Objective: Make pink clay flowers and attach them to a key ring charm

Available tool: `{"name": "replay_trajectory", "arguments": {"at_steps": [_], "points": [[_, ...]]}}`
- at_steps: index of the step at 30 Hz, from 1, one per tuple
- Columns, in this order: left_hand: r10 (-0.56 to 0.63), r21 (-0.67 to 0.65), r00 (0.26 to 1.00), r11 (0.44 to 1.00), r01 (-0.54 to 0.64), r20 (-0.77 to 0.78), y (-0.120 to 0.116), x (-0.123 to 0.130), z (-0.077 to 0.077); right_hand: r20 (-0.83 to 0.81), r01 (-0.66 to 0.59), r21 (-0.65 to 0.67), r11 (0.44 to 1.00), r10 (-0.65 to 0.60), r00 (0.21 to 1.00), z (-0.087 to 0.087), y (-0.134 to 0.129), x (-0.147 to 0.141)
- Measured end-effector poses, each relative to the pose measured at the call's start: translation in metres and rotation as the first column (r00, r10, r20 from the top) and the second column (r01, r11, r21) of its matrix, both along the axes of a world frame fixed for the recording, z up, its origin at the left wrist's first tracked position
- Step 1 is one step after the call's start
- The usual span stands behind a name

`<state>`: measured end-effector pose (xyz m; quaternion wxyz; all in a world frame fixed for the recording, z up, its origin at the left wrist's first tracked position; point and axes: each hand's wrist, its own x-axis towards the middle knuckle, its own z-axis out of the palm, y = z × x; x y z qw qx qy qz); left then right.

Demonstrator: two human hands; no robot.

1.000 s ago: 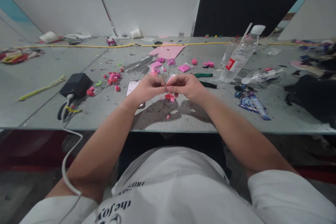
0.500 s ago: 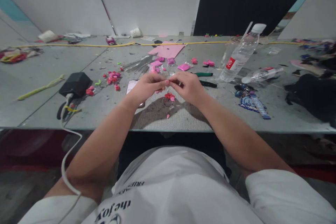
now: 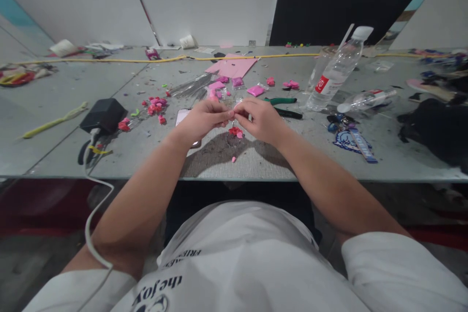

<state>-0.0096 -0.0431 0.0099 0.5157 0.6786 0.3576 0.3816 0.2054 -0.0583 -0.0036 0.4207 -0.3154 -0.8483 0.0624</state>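
My left hand (image 3: 209,118) and my right hand (image 3: 259,118) meet fingertip to fingertip above the table, both closed in a pinch. Whatever sits between the fingertips is too small and too hidden to name. Just below them is a cluster of small red and pink pieces (image 3: 235,132), beside a clear round item I cannot make out well. Closer to the table edge lies a single pink bit (image 3: 234,159). A phone (image 3: 183,116) is partly covered by my left hand. Pliers (image 3: 288,114) with green and dark handles lie beyond my right hand.
Pink packets (image 3: 256,89), a pink sheet (image 3: 232,66) and thin clear strips (image 3: 193,87) lie behind my hands. At left are a black adapter (image 3: 104,116) with a white cable and more pink pieces (image 3: 157,105). A bottle (image 3: 338,75) stands at right, near a blue keychain (image 3: 351,141).
My hands stay pinched together in nearly the same place, with only slight finger movement. The whole view has shifted a little. Nothing on the table has visibly moved.
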Motion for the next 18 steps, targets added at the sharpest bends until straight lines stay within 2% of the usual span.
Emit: {"name": "replay_trajectory", "arguments": {"at_steps": [3, 5, 7, 9, 11, 13, 18], "points": [[0.013, -0.013, 0.999, 1.0, -0.012, 0.033, 0.002, -0.001, 0.0, -0.039, 0.017, -0.061, 0.998, -0.019, 0.999, 0.001, 0.002, 0.001], [0.099, 0.022, 0.995, 0.995, -0.099, 0.009, 0.005, -0.005, 0.0, -0.081, 0.036, -0.108, 0.993, -0.045, 0.996, 0.0, 0.006, 0.002], [0.248, 0.166, 0.959, 0.96, -0.225, -0.138, 0.009, -0.01, -0.001, -0.115, 0.051, -0.157, 0.986, -0.069, 0.991, -0.002, 0.01, 0.004], [0.394, 0.381, 0.852, 0.888, -0.257, -0.344, 0.014, -0.015, -0.002, -0.134, 0.057, -0.18, 0.982, -0.082, 0.988, -0.004, 0.013, 0.004], [0.48, 0.52, 0.715, 0.833, -0.19, -0.509, 0.019, -0.02, -0.003, -0.138, 0.054, -0.168, 0.984, -0.078, 0.987, -0.006, 0.014, 0.004], [0.48, 0.546, 0.628, 0.831, -0.103, -0.612, 0.022, -0.022, -0.005, -0.135, 0.052, -0.14, 0.989, -0.072, 0.988, -0.006, 0.014, 0.004], [0.365, 0.473, 0.543, 0.878, 0.069, -0.757, 0.02, -0.022, -0.005, -0.13, 0.108, -0.08, 0.991, -0.118, 0.985, -0.007, 0.016, 0.003]]}}
